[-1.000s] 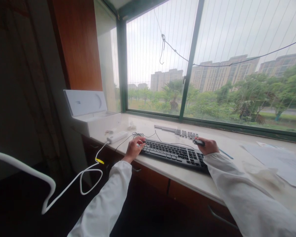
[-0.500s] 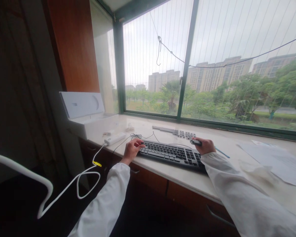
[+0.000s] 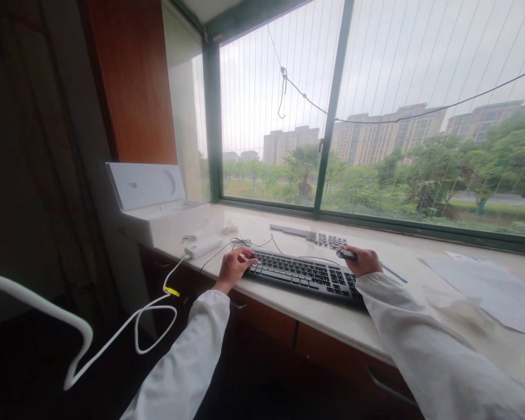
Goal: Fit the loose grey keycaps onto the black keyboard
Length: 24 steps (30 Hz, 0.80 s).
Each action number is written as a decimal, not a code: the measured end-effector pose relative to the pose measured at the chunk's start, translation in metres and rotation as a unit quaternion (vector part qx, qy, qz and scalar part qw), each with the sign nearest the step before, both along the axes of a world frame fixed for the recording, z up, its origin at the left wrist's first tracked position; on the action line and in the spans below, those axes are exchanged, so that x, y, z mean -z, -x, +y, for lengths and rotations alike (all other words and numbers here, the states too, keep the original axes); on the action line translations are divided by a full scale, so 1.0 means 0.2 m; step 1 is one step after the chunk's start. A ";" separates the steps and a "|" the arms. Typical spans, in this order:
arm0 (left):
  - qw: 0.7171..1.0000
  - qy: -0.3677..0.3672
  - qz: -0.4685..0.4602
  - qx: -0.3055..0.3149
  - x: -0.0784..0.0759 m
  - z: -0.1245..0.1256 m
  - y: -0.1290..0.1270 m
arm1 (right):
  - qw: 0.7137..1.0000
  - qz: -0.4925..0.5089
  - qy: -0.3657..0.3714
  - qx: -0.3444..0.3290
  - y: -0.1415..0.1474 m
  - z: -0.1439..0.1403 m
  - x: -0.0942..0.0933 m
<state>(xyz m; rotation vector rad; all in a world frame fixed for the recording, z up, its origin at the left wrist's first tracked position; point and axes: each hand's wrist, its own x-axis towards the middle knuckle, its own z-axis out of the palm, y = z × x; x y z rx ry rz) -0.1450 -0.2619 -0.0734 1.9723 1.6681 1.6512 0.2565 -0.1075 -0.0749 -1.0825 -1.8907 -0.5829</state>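
Note:
A black keyboard (image 3: 297, 271) lies at a slant on the white counter, many of its upper keys showing bare sockets while wide keycaps remain along the near row. At its left end is my left hand (image 3: 235, 267), thumb and forefinger pinched together over the corner keys; whatever sits between them is too small to make out. My right hand (image 3: 364, 262) is closed round a small black handheld tool (image 3: 347, 254), its end pointing left above the keyboard's far right corner. Behind the keyboard, loose dark keycaps (image 3: 328, 240) are laid out in rows.
An open white box (image 3: 157, 213) stands at the counter's left end. Beside it lies a white power strip (image 3: 205, 246) with its cord hanging down. A thin black cable (image 3: 240, 241) coils behind my left hand. Papers (image 3: 485, 291) and a blue stick (image 3: 394, 272) lie at right.
The camera view has shifted very slightly. Both hands stay in nearly the same places, with no visible change in what they hold.

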 end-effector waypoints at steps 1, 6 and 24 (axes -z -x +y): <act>1.000 -0.001 0.000 -0.001 0.00 0.00 0.00 | 1.000 0.001 0.000 -0.001 0.00 -0.01 0.00; 1.000 -0.005 0.001 -0.004 0.00 -0.01 -0.01 | 1.000 0.003 0.004 -0.007 0.02 -0.04 -0.02; 0.999 0.010 -0.031 0.002 0.00 -0.02 -0.01 | 1.000 -0.003 0.007 0.001 0.03 -0.06 -0.03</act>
